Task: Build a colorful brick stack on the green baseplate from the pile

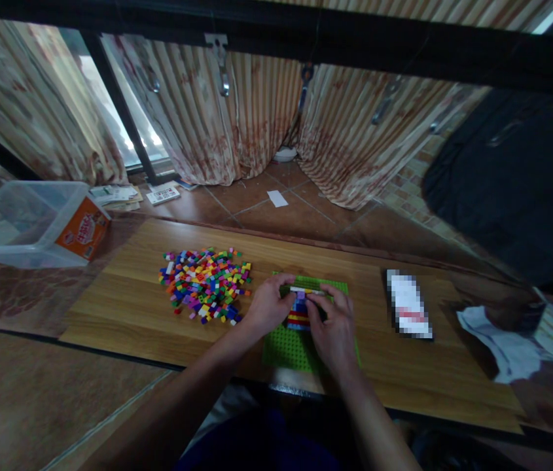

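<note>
A green baseplate (290,350) lies on the wooden board in front of me. On it stands a small stack of coloured bricks (298,315) in red, yellow, blue and purple rows, with a white piece on top. My left hand (267,306) rests on the plate's left side, fingers touching the stack's upper left. My right hand (334,324) covers the stack's right side, fingertips pressing on the top row. A loose pile of small multicoloured bricks (205,283) lies to the left of the plate, close to my left hand.
The wooden board (119,294) sits on a tiled floor. A clear plastic bin (21,222) with an orange label stands at the far left. A phone (408,304) lies right of the plate, crumpled white cloth (502,340) beyond it. Curtains hang behind.
</note>
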`<act>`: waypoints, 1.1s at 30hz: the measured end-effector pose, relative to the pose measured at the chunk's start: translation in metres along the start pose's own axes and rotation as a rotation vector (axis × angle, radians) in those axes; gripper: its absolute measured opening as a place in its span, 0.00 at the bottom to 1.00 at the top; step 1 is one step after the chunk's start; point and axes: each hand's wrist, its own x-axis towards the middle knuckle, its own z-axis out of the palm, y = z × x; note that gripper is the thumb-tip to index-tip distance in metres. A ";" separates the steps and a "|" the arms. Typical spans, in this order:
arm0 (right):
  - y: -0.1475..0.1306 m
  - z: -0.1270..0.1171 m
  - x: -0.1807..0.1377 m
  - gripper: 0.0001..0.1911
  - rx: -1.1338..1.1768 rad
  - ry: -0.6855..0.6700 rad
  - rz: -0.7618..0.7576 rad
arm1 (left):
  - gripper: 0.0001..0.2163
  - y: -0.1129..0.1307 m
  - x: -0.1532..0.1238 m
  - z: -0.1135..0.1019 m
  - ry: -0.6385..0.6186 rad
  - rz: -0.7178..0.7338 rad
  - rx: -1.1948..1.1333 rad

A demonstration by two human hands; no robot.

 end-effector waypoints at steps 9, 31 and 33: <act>0.001 0.003 -0.002 0.12 -0.003 0.047 0.020 | 0.14 0.005 0.000 0.004 -0.031 -0.014 0.000; 0.001 0.005 -0.003 0.11 0.011 0.089 0.113 | 0.12 0.001 0.000 0.004 -0.075 -0.004 -0.023; 0.001 0.006 -0.003 0.11 0.022 0.086 0.113 | 0.13 0.002 0.001 0.004 -0.086 -0.007 -0.030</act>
